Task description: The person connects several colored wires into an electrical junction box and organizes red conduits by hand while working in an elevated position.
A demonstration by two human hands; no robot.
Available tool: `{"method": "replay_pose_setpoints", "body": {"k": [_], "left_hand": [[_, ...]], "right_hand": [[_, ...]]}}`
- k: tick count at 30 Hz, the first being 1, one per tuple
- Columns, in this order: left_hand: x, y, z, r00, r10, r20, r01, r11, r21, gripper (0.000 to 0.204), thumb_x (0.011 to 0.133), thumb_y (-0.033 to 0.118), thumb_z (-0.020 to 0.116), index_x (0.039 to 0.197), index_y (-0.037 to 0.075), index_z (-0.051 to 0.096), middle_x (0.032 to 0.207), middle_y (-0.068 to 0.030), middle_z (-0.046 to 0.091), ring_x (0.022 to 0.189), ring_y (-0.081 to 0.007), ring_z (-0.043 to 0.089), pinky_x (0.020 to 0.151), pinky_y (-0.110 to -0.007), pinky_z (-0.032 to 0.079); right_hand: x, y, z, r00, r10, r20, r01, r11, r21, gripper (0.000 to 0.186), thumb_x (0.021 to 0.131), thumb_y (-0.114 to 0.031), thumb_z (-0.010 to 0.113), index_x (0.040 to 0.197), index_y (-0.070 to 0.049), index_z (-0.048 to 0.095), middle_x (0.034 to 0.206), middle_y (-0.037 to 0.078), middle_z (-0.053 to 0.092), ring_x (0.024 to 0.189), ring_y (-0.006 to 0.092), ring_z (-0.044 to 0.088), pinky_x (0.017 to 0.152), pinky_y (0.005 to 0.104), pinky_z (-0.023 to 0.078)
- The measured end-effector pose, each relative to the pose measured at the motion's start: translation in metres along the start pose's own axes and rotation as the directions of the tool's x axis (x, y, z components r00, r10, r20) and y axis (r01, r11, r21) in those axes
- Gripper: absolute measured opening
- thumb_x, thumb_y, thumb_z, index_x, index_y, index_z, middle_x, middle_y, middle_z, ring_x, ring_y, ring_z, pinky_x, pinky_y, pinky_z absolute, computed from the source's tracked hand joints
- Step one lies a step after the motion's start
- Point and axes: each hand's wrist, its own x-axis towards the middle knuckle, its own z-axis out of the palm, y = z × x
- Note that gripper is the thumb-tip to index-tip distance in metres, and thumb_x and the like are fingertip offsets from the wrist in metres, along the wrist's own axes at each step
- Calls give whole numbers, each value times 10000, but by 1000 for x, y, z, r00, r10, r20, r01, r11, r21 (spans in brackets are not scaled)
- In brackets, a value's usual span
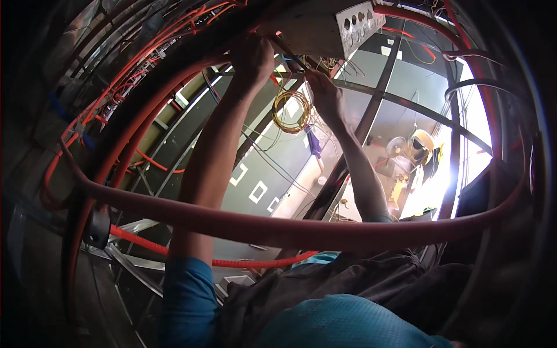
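While the right hand (326,93) is seemingly gripping the lower end of a dark rod (289,53), beneath a pale box (313,30) in the head view, the left hand (254,58) is resting near its upper end, fingers too shadowed to tell their closure. The step in hand is apparently involving two-handed handling of this rod, the next move probably calling for a steady hold.

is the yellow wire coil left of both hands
No, the yellow wire coil shows between the left hand and the right hand.
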Motion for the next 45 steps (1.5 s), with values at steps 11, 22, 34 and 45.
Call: {"method": "replay_pose_setpoints", "body": {"k": [11,22,34,45], "left_hand": [[-5,4,-13,999,-34,-2,33,997,-63,397,835,326,759,985,-29,665,889,-201,706,819,-358,708,717,-432,563],[-11,-13,1,998,-65,25,62,991,117,249,833,152,686,1006,-24,653,840,-207,703,747,-341,718,641,-433,578],[-15,-16,6,981,106,-160,-98,994,57,299,858,291,727,813,-3,693,694,-150,681,669,-294,703,618,-415,545],[-14,-24,11,981,52,-186,-29,992,121,132,797,134,689,722,25,692,636,-149,669,589,-270,694,560,-379,551]], "right_hand": [[-2,-2,0,1000,-13,4,13,998,-60,258,990,-282,590,1178,-125,674,1036,146,718,936,304,716,766,391,554],[-11,16,52,996,87,23,-90,984,155,314,1007,-321,568,1190,-85,663,909,123,725,775,180,699,664,311,527],[-2,-54,-19,988,-139,70,150,970,-190,298,1021,-356,503,1162,-148,663,916,124,719,879,320,707,719,429,541],[-2,-64,-19,991,32,130,-22,997,-75,261,1004,-266,577,1165,-94,689,897,124,727,861,269,718,717,367,532]]}}
